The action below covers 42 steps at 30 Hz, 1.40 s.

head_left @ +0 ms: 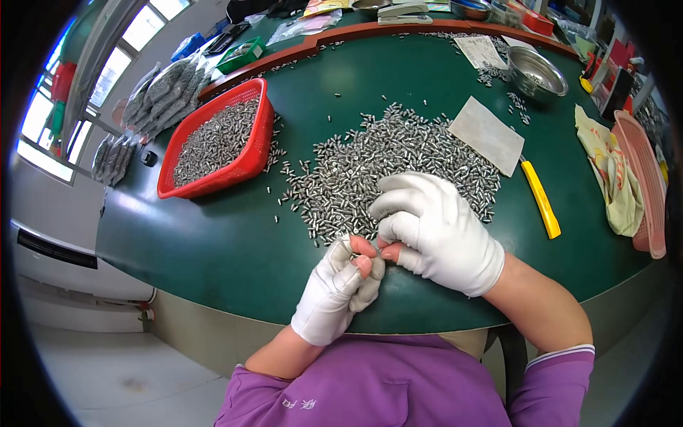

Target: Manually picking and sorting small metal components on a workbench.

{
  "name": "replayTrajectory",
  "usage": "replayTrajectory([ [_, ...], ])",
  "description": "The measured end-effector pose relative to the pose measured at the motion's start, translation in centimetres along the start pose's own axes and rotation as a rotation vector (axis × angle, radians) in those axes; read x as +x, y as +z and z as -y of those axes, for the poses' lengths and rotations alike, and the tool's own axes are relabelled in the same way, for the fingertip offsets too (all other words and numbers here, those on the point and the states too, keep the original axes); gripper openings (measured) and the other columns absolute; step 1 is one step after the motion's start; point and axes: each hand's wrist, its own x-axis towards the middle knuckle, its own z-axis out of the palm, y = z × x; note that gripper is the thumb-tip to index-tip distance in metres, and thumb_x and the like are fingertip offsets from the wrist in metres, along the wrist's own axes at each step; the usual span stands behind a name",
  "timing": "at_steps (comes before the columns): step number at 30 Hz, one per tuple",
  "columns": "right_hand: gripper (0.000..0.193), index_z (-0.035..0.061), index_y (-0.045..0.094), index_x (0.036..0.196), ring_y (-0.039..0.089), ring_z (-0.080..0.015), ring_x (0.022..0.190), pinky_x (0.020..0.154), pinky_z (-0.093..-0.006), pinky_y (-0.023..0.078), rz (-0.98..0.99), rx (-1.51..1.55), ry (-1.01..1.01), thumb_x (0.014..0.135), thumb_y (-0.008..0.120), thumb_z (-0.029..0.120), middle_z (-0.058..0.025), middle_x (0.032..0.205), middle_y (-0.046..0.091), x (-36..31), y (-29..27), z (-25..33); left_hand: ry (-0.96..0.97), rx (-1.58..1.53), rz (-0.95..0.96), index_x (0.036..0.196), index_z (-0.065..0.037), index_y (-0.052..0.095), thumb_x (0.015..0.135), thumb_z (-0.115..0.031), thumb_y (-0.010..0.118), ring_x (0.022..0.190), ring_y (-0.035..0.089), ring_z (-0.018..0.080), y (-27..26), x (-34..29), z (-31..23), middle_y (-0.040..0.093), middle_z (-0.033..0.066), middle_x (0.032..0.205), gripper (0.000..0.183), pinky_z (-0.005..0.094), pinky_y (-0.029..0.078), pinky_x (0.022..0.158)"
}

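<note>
My left hand, in a white glove with bare thumb and fingertip, is closed at the near edge of a heap of small silver metal pins. What sits between its fingers is too small to make out. My right hand, gloved the same way, meets it from the right. Its bare thumb and fingertip are pinched together close to the left fingertips, while the other fingers curl over the heap's near side. Whatever this pinch holds is hidden.
On the left stands a red plastic basket filled with similar pins. A flat scraper with a yellow handle lies right of the heap. Farther back are a metal bowl and a paper slip. A pink basket and cloth lie far right.
</note>
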Motion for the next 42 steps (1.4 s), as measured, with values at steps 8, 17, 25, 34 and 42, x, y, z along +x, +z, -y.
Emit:
replayTrajectory([
  [8,0.024,0.0138,0.063,0.087,0.061,-0.0293,0.106,0.087,-0.0450,0.048,-0.069,0.160,0.024,0.071,0.080,0.022,-0.0014,0.103,0.063,-0.5,0.4,0.2,-0.115,0.038,-0.046,0.107,-0.014,0.056,0.096,-0.029,0.066,0.060,0.042,0.0037,0.2,-0.2,-0.6,0.057,-0.0031,0.084,0.021,0.0170,0.029,0.051],
  [17,0.024,0.0151,0.067,0.089,0.062,-0.0241,0.100,0.083,-0.0392,0.049,-0.076,0.145,-0.045,0.068,0.076,0.023,0.0007,0.097,0.064,-0.2,0.2,0.0,-0.051,0.005,-0.119,0.107,-0.007,0.056,0.098,-0.034,0.059,0.054,0.037,0.0069,0.6,-0.1,-0.2,0.053,-0.0007,0.079,0.028,0.0220,0.030,0.052],
  [25,0.023,0.0140,0.065,0.087,0.062,-0.0245,0.097,0.081,-0.0403,0.049,-0.088,0.176,0.044,0.067,0.077,0.020,0.0003,0.096,0.064,-0.1,0.3,0.2,-0.063,-0.105,-0.024,0.109,-0.014,0.058,0.097,-0.024,0.064,0.070,0.057,0.0043,-0.6,-0.2,0.2,0.064,-0.0019,0.093,0.017,0.0148,0.041,0.058],
  [34,0.024,0.0114,0.062,0.087,0.062,-0.0245,0.098,0.082,-0.0396,0.050,-0.129,0.012,-0.028,0.068,0.075,0.019,-0.0010,0.098,0.063,-0.2,0.1,0.8,-0.021,0.028,-0.063,0.101,-0.012,0.056,0.097,-0.022,0.064,0.058,0.043,0.0039,0.2,-0.1,0.0,0.059,-0.0004,0.081,0.014,0.0174,0.030,0.049],
  [42,0.026,0.0138,0.056,0.082,0.062,-0.0270,0.100,0.085,-0.0423,0.049,-0.123,-0.005,0.017,0.067,0.077,0.013,-0.0024,0.096,0.062,-0.1,-0.1,1.5,-0.033,0.046,-0.074,0.100,-0.012,0.055,0.098,-0.021,0.062,0.058,0.042,0.0049,0.4,-0.1,-0.1,0.059,0.0017,0.084,0.012,0.0179,0.029,0.049],
])
